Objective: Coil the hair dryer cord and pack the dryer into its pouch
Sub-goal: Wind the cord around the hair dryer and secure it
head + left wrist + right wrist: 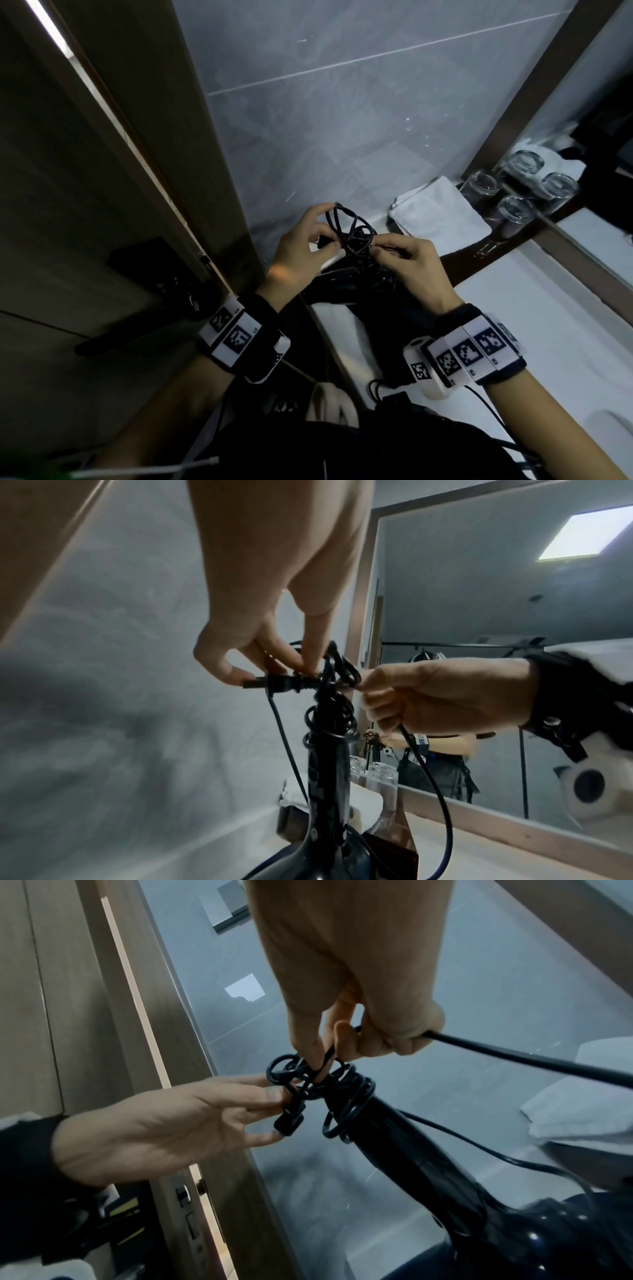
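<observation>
Black cord is sitting in loose, uneven loops around the top of the hair dryer's handle, and the dryer is standing head-down on the white counter just in front of the person, directly beneath both hands. From the look of it the risk is that these turns are slack: if either pinch is eased before the end is tucked, the springy loops could slide up off the handle and unravel, and a hard tug on the free length could tip the dryer, since neither hand is gripping its body. That free length is trailing down from the right hand toward the counter (it could snag under the dryer's head). The left hand is pinching the plug between thumb and 2 fingertips just left of the handle top, its other fingers lying loosely spread beside it rather than closed. The right hand is pinching a strand at the bundle between thumb and forefinger, right of the handle top, while its remaining fingers are curled around the cord running out of the fist. A folded white cloth is lying beyond the dryer on the counter, possibly the pouch, though I cannot tell; 4 upturned glasses are standing further right by the mirror.
</observation>
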Tool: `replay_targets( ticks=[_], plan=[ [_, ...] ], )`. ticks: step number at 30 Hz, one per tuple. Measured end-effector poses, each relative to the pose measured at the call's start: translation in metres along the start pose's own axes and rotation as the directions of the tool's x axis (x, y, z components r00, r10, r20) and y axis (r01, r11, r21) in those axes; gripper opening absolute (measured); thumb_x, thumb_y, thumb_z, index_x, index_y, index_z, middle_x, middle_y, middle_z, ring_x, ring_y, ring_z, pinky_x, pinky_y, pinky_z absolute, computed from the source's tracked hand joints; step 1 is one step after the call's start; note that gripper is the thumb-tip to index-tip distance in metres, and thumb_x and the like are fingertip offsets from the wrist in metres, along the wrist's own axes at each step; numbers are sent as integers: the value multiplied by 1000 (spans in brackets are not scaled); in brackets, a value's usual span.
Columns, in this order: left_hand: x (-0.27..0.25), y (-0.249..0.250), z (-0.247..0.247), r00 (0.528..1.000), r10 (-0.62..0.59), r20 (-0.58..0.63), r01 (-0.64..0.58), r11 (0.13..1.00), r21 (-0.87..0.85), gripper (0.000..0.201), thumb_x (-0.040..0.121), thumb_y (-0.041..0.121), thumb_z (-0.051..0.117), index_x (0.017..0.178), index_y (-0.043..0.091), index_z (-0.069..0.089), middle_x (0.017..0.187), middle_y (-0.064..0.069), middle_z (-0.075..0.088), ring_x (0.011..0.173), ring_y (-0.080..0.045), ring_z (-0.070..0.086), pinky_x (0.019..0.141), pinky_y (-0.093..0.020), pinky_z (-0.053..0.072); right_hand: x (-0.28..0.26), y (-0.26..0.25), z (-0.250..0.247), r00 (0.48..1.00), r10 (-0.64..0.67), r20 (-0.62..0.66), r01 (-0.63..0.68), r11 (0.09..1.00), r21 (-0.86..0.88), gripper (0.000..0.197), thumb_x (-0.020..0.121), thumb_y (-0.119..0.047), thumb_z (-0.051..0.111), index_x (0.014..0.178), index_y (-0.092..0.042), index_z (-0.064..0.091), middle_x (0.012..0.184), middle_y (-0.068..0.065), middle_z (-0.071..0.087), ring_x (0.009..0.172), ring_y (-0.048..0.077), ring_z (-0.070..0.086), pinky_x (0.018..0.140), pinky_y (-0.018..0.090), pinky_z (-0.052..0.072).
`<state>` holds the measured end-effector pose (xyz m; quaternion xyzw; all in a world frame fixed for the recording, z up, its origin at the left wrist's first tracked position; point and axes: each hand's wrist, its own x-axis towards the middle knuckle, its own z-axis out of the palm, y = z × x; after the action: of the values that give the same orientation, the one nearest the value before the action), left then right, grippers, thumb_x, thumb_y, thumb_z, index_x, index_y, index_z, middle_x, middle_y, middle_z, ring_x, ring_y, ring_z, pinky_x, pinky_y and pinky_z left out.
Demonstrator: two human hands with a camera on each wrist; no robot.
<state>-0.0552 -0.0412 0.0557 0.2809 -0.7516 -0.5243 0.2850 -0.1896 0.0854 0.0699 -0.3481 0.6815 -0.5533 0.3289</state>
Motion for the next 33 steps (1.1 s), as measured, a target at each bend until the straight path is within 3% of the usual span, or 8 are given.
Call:
replay_targets(
  ticks=[5, 8, 10, 16, 22, 27, 30, 33],
  plan=[
    [5, -9, -4, 983, -178, -49, 170, 976, -135, 53, 71, 0, 76, 112, 22, 52, 92, 0, 64, 82, -4, 62, 81, -24, 51, -2, -2, 4, 1000, 7, 4, -7, 1000, 19, 13, 77, -1, 72, 88, -7, 74, 75, 2, 72, 68, 10, 64, 70, 19, 53],
    [0, -10, -4, 970, -242, 31, 242, 942, -233, 47, 72, -2, 74, 103, 28, 56, 74, 2, 69, 67, -7, 66, 77, -29, 55, -2, -3, 4, 997, -4, -71, 6, 1000, 31, 13, 75, -3, 74, 82, -13, 75, 72, -9, 74, 66, 2, 66, 65, 11, 50],
    [-2, -11, -6, 967, -255, 13, 242, 901, -361, 41, 76, -7, 68, 110, 12, 55, 64, 2, 70, 59, -10, 67, 66, -23, 57, -2, -3, 3, 997, 20, -70, -16, 998, 57, 10, 76, -3, 73, 82, -11, 75, 76, -3, 74, 68, 5, 66, 66, 13, 50],
    [-5, -6, -5, 960, -277, -24, 234, 852, -468, 31, 76, -12, 65, 95, 9, 55, 80, -9, 68, 68, -12, 67, 66, -20, 55, -2, -5, -2, 990, -132, -50, 118, 970, -210, 20, 74, -8, 76, 75, -27, 70, 85, -3, 63, 80, 4, 59, 79, 10, 43],
    [-6, 0, 1, 976, -216, -30, 188, 902, -389, 30, 75, -8, 69, 87, 14, 52, 82, -8, 67, 75, -16, 65, 73, -28, 57, -5, 2, 2, 985, -68, -161, 44, 988, -146, 22, 78, -11, 73, 75, -33, 70, 78, -9, 63, 73, 5, 60, 76, 22, 46],
    [-5, 6, 1, 977, -207, -58, 186, 947, -261, 23, 81, -1, 66, 81, 18, 52, 76, -7, 68, 76, -20, 64, 77, -32, 52, -10, 2, 6, 991, -63, -117, 48, 990, -130, 9, 82, -20, 71, 78, -28, 72, 58, -18, 64, 55, -5, 56, 57, 6, 40],
    [-7, 7, -1, 985, -166, -57, 162, 985, -61, 25, 79, 11, 70, 78, 28, 52, 76, 3, 70, 75, -7, 65, 75, -20, 48, -10, -5, 2, 995, -40, -97, 26, 988, -150, 9, 75, -38, 75, 77, -30, 74, 56, -14, 62, 54, -1, 55, 54, 9, 41],
    [-7, 11, -4, 989, -120, -91, 124, 991, 39, 24, 79, 13, 70, 76, 28, 52, 70, 11, 64, 65, 4, 60, 65, -9, 44, -4, -8, -3, 995, -71, -63, 52, 965, -257, 7, 75, -28, 77, 77, -34, 73, 67, -10, 65, 63, 1, 58, 62, 12, 42]
  ],
)
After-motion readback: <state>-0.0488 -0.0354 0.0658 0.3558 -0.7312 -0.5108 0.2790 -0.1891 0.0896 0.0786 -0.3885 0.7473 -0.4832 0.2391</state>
